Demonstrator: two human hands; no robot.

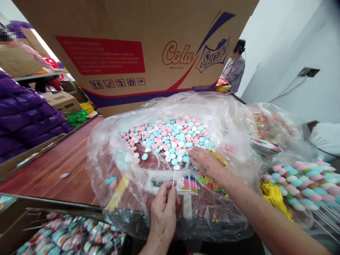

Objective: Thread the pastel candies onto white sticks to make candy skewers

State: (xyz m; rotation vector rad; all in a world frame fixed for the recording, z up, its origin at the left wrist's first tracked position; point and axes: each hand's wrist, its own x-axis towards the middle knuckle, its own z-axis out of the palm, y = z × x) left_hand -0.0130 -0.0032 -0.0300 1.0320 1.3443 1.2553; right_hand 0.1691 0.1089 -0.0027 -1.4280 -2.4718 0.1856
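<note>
My left hand (165,209) pinches a thin white stick (174,177) between thumb and forefinger, holding it upright. Its tip overlaps a white candy, and I cannot tell whether the two touch. My right hand (205,161) is at the near right edge of a heap of pink, blue and white round candies (162,136). Its fingers are bent and close together; whatever is between the fingertips is hidden. Beneath that hand lie colourful ring-shaped candies (209,183). A printed card (188,185) sits just behind my left hand. Clear plastic sheeting (106,141) surrounds the heap.
A big cardboard carton (111,21) stands behind the heap. At right are candy skewers (305,180), gold ties (275,198) and a stack of cards (265,146). A box of wrapped candy sticks (71,233) sits lower left. Two people are in the background.
</note>
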